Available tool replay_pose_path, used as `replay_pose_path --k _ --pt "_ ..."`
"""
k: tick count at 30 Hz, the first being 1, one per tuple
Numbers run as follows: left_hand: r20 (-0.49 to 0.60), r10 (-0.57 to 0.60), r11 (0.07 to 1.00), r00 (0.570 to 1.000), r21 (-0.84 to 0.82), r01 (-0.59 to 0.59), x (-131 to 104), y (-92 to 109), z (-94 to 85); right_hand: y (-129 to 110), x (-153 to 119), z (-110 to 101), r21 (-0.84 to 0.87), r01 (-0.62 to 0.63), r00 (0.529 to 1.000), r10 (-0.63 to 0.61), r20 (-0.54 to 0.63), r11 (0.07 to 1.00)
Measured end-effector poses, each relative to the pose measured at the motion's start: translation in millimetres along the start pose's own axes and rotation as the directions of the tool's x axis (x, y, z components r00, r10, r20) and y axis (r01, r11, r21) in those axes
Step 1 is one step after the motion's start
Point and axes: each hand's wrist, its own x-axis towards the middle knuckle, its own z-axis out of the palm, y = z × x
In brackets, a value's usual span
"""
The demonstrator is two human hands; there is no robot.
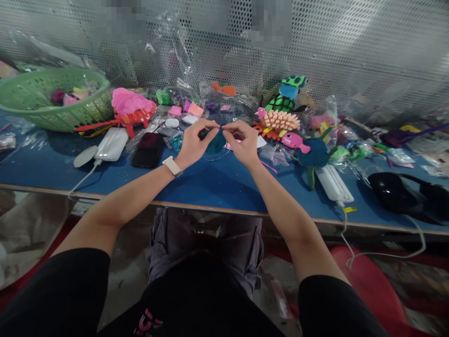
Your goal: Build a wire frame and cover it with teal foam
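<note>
My left hand [197, 141] and my right hand [244, 142] meet fingertip to fingertip above the blue table. Each is closed in a pinch of thumb and forefinger. A tiny dark bit shows where the tips come together, too small to name. Just beneath and behind the fingers lies a teal mass [214, 143], partly covered by my left hand. A small pink piece is half hidden by my right fingers. Close to my right hand are a spiky peach hedgehog-like figure [281, 120] and a pink fish figure [295, 141].
A green basket [52, 120] stands at the far left. Near it are a pink-and-red figure [133, 105], a white power bank [112, 144] and a black phone [148, 150]. To the right lie a blue turtle-like figure [313, 153], another power bank [334, 183] and a black headset [394, 191].
</note>
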Motion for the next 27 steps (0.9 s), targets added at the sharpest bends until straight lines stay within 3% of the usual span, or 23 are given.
replay_pose_path --k 5,10,16,22,27 --pt "-0.007 0.011 1.0 1.0 0.008 -0.011 0 3 0.2 -4 0 0 0.025 0.018 1.0 -0.019 0.013 1.0" --pt "0.009 -0.006 1.0 1.0 0.023 0.006 -1 4 0.2 -6 2 4 0.058 -0.063 0.998 0.063 0.01 0.996" --pt "-0.004 -0.039 0.999 0.999 -0.028 0.039 0 -4 0.9 8 5 6 0.098 -0.099 0.995 0.096 0.033 0.99" --pt "-0.047 -0.073 0.997 0.996 -0.024 0.072 3 -14 2.8 20 6 5 0.148 -0.116 0.993 0.12 -0.018 0.982" --pt "-0.053 -0.065 0.998 0.996 -0.026 0.064 3 -14 2.6 21 7 4 0.111 -0.102 0.995 0.103 -0.008 0.989"
